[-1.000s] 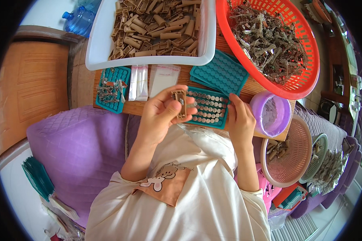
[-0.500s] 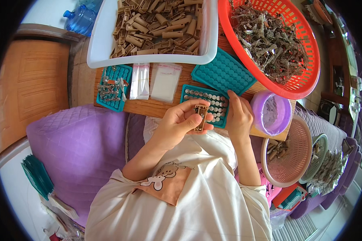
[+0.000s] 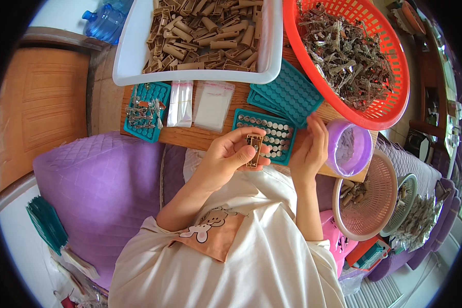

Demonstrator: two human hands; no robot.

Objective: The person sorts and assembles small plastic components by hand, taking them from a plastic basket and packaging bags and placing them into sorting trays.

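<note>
"One brown casing (image 3: pixel 254 150), rect., open-faced; where?"
"L hand (image 3: pixel 230 157) grips it, nr teal tray (image 3: pixel 264 117); I can't make out casing's inner bits. R hand (image 3: pixel 309 151) half-curled, can't tell if holding anything."

A wood-grained table (image 3: pixel 184 135) carries everything here. Across its far side, toward 11 o'clock, sits a white rectangular plastic tub (image 3: pixel 200 78); a red slatted basket (image 3: pixel 399 110) stands at 2 o'clock. A purple round tub (image 3: pixel 365 154) occupies 4 o'clock, near the table's edge. At 5 o'clock lies a teal cavity tray (image 3: pixel 236 122), with overlapping teal trays (image 3: pixel 295 90) just beyond. Toward 9 o'clock are a smaller-looking teal tray (image 3: pixel 150 135), then narrow clear sleeves (image 3: pixel 179 105) and flat clear bags (image 3: pixel 213 107).
</note>
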